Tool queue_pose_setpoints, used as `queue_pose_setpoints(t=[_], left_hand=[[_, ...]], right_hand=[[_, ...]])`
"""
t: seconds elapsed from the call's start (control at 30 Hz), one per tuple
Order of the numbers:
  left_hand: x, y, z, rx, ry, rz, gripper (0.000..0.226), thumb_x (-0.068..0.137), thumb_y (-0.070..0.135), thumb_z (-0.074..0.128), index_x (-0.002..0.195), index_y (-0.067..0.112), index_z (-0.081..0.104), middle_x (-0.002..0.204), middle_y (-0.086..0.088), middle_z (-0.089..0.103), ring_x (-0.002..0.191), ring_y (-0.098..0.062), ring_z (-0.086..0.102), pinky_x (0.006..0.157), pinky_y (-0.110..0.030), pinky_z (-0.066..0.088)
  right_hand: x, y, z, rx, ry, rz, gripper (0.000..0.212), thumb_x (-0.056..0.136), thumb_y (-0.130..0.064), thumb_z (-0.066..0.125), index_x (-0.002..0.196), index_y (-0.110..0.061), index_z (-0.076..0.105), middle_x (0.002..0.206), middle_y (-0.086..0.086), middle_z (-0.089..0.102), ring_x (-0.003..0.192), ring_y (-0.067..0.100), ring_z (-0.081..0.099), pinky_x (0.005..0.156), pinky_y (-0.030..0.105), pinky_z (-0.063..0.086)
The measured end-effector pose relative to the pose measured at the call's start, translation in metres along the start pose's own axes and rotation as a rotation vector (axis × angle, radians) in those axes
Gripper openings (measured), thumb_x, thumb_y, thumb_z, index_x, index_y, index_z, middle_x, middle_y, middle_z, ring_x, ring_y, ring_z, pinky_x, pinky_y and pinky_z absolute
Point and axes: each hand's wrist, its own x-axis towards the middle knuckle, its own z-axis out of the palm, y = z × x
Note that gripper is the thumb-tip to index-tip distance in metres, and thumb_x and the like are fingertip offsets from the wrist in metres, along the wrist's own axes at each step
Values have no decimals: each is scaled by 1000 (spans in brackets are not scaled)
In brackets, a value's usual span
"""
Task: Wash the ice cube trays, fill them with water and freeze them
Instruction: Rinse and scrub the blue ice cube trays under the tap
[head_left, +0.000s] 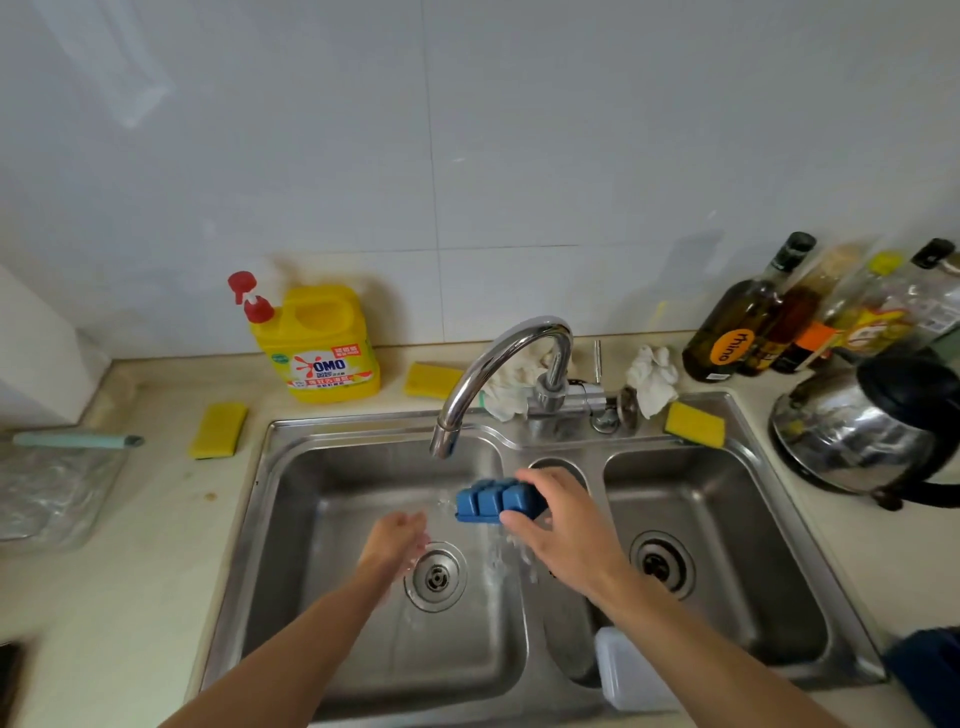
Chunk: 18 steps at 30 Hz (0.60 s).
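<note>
Sponge (218, 430), detergent jug (317, 345) at ten o'clock of sink (283, 519); left hand (397, 538), blurred, seemingly loose-fingered and empty, over drain (435, 576); blue ice cube tray (493, 500) inverted, dripping below faucet (498, 374), right hand (561, 519) gripping its right end; kettle (872, 431) at three o'clock.

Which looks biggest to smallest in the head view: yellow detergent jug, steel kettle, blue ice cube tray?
Largest first:
steel kettle
yellow detergent jug
blue ice cube tray, partly covered by the right hand
</note>
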Motion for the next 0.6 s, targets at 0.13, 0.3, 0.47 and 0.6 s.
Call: queue_pose_setpoints(t=[0.13,0.3,0.47,0.6], left_hand=[[1,-12,-20,42,11,-51,20,103,25,52,99,7,61,88,-10,68,74,-21,61,65,-29,45],[-9,-15,-30,99,-36,-27,22,102,27,53,99,7,62,84,-6,72,69,-17,66,63,-26,45],[-14,-17,-33,288,-12,56,25,102,30,52,101,9,66,87,-4,75,75,-16,70,67,-29,51],[-17,-16,-37,330,-6,31,26,103,25,50,105,4,65,93,-8,75,73,-17,69,65,-27,51]], right_hand=[[-7,-12,4,-176,191,-230,56,94,-57,57,141,-26,53,140,-9,45,122,-7,30,103,11,26],[-20,-5,34,-290,-24,-252,64,99,-53,56,153,-23,45,150,5,39,137,17,41,113,27,36],[-21,-4,55,-306,-42,-290,58,97,-57,50,142,-20,55,145,8,45,131,22,51,105,33,49],[-7,-12,58,-372,-3,-372,52,94,-53,58,133,-19,59,138,10,50,123,24,54,93,34,58]])
